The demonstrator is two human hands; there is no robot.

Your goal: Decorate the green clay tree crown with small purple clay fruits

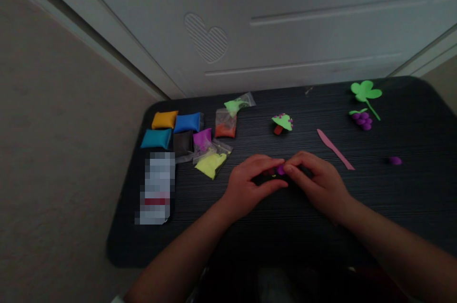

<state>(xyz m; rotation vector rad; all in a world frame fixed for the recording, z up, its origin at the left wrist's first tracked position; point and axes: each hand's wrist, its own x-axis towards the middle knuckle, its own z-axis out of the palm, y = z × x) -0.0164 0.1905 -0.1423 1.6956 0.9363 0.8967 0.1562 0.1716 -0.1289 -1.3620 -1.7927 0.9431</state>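
Note:
A small piece of purple modelling clay (280,170) sits between my two hands, low over the dark tabletop. The thumb and fingertips of my right hand (321,181) pinch it from the right. From the other side my left hand (250,181) curves its fingers against it, its thumb lower and a little apart. A tiny yellowish bit (273,176) shows inside the left hand's curl; what it belongs to is unclear. Beyond the hands stands a clay mushroom (282,122) with a green, purple-dotted cap and red stem. A pink clay knife (334,149) lies right of it.
Right: a green clay clover (365,91), a purple grape bunch (362,120) and a purple lump (395,161). Left: several clay packets, among them blue (187,122), orange-red (225,128) and yellow (211,163), plus a blurred-out object (157,189). A white panel (285,46) borders the table's far edge.

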